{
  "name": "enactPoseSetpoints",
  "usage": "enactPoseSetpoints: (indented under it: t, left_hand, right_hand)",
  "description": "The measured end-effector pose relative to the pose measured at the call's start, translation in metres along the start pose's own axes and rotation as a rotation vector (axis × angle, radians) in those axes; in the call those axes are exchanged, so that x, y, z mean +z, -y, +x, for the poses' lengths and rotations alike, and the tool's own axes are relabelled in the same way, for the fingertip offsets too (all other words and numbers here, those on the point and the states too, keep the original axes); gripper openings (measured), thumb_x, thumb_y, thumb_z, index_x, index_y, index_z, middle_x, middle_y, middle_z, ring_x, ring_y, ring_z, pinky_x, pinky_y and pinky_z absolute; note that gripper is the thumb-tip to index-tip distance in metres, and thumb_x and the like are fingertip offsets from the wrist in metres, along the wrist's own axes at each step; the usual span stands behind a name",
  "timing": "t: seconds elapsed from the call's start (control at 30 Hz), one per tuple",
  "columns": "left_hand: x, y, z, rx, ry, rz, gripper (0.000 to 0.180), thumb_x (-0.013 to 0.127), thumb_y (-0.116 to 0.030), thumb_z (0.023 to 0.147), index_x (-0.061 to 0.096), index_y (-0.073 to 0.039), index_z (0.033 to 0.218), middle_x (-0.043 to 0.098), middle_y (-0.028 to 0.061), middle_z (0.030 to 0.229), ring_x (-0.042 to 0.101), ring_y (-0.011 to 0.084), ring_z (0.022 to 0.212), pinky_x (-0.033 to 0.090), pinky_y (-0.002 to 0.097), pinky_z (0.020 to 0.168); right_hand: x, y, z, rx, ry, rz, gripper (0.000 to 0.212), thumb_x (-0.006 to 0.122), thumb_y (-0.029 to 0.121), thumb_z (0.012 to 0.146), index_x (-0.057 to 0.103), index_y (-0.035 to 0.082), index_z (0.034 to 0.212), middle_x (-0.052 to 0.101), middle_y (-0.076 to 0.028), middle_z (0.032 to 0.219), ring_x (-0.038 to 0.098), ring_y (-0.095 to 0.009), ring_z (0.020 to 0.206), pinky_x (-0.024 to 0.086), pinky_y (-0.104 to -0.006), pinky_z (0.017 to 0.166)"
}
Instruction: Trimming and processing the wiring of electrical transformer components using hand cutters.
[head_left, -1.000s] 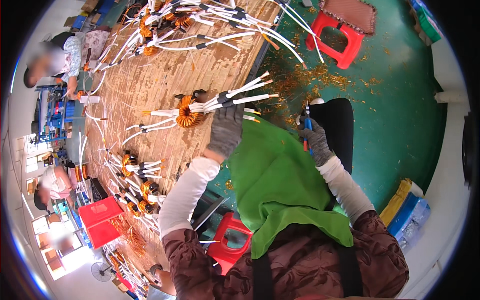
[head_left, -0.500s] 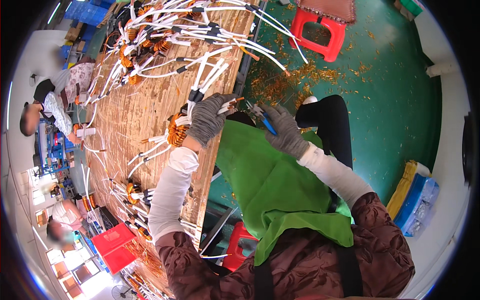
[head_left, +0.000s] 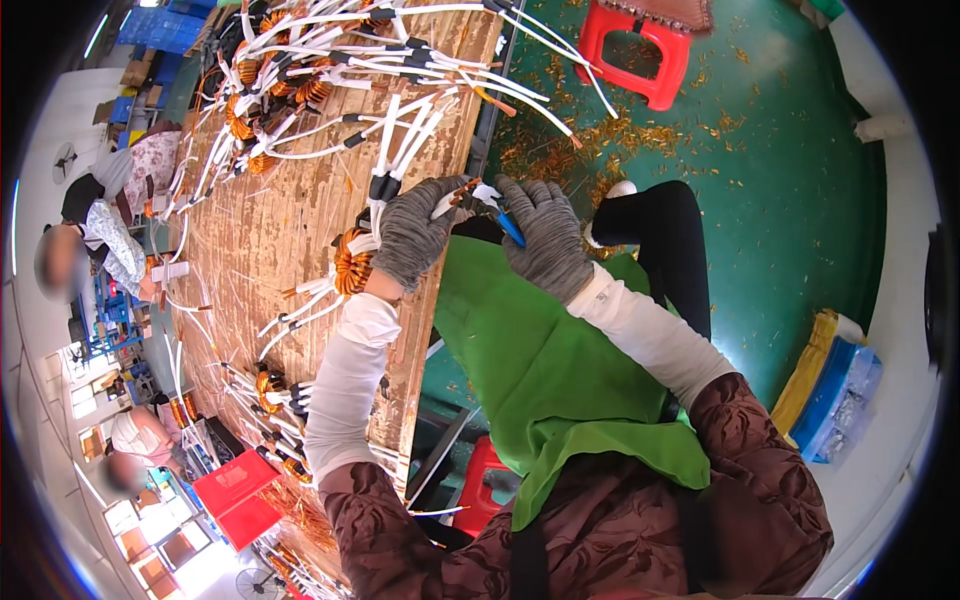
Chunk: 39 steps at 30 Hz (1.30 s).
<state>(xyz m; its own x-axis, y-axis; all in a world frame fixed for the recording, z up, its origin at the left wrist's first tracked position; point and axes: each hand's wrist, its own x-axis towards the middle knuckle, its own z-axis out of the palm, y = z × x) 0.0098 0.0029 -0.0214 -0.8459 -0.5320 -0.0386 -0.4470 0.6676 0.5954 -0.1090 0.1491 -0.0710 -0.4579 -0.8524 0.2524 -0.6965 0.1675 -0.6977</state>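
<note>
My left hand (head_left: pixel 412 232), in a grey knit glove, is closed round white-sleeved wire leads (head_left: pixel 400 150) at the table's edge. Bare copper ends (head_left: pixel 465 188) poke out past its thumb side. The leads belong to an orange copper-wound coil (head_left: pixel 353 262) lying beside that wrist, and black bands wrap some of them. In my right hand (head_left: pixel 550 238), also gloved, is a pair of blue-handled pliers (head_left: pixel 511 228). Their jaws (head_left: pixel 487 194) are at the copper ends; whether they bite the wire I cannot tell. The palm hides part of the handles.
On the worn wooden table (head_left: pixel 300 220) lie a heap of coils with white leads (head_left: pixel 310 85) and more coils (head_left: pixel 270 390) nearer me. A red stool (head_left: pixel 640 55) and copper scraps (head_left: pixel 640 145) are on the green floor. Co-workers (head_left: pixel 110 235) are at the far left, near a red bin (head_left: pixel 235 490).
My right hand has moved left with the pliers, bringing their jaws from a small distance off up to the copper ends. My left hand keeps its hold on the leads.
</note>
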Motion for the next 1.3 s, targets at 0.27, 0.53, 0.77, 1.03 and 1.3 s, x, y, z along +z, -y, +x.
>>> enactPoseSetpoints:
  t: [0.27, 0.53, 0.77, 1.03, 1.3]
  left_hand:
    - [-0.025, -0.003, 0.002, -0.135, 0.228, -0.238, 0.022, 0.059, -0.015, 0.085, 0.061, -0.001, 0.101, 0.061, 0.0059, 0.07, 0.056, 0.0132, 0.062, 0.046, 0.0272, 0.059]
    - [-0.056, -0.022, 0.01, -0.296, 0.539, -0.62, 0.024, 0.056, -0.024, 0.085, 0.061, -0.002, 0.092, 0.05, -0.0012, 0.061, 0.045, 0.0073, 0.054, 0.037, 0.0225, 0.05]
    - [-0.001, -0.004, -0.002, -0.07, 0.226, -0.23, 0.028, 0.057, -0.026, 0.087, 0.062, 0.0, 0.095, 0.055, 0.0062, 0.063, 0.05, 0.0126, 0.054, 0.04, 0.0293, 0.05]
    - [0.026, -0.016, 0.002, -0.118, 0.191, 0.104, 0.061, 0.062, -0.063, 0.068, 0.062, -0.003, 0.081, 0.06, 0.0147, 0.062, 0.06, 0.0293, 0.059, 0.047, 0.0369, 0.057]
    - [0.014, -0.015, 0.0, -0.047, 0.099, -0.344, 0.035, 0.068, -0.033, 0.076, 0.062, -0.002, 0.089, 0.064, 0.015, 0.079, 0.063, 0.0219, 0.072, 0.049, 0.0318, 0.066]
  right_hand:
    - [-0.004, 0.0, -0.011, 0.247, 0.305, 0.811, 0.052, 0.06, 0.009, 0.065, 0.051, 0.003, 0.116, 0.056, -0.018, 0.094, 0.055, -0.034, 0.086, 0.047, -0.0379, 0.074]
    - [-0.028, -0.027, 0.036, -0.574, -0.099, -0.061, 0.054, 0.067, 0.018, 0.062, 0.054, 0.004, 0.113, 0.056, -0.013, 0.094, 0.052, -0.031, 0.081, 0.044, -0.0401, 0.076]
    - [-0.024, -0.008, -0.025, 0.626, 0.596, 1.133, 0.046, 0.058, 0.001, 0.07, 0.053, 0.003, 0.115, 0.06, -0.008, 0.087, 0.057, -0.016, 0.072, 0.048, -0.029, 0.063]
    - [-0.025, -0.003, -0.047, 0.623, 0.318, 1.223, 0.044, 0.058, 0.0, 0.072, 0.053, 0.002, 0.116, 0.06, -0.006, 0.085, 0.055, -0.012, 0.061, 0.046, -0.0234, 0.056]
    - [-0.045, -0.024, -0.043, 0.668, -0.138, 1.263, 0.037, 0.054, -0.002, 0.075, 0.052, 0.003, 0.112, 0.054, -0.002, 0.078, 0.051, -0.008, 0.067, 0.045, -0.021, 0.06]
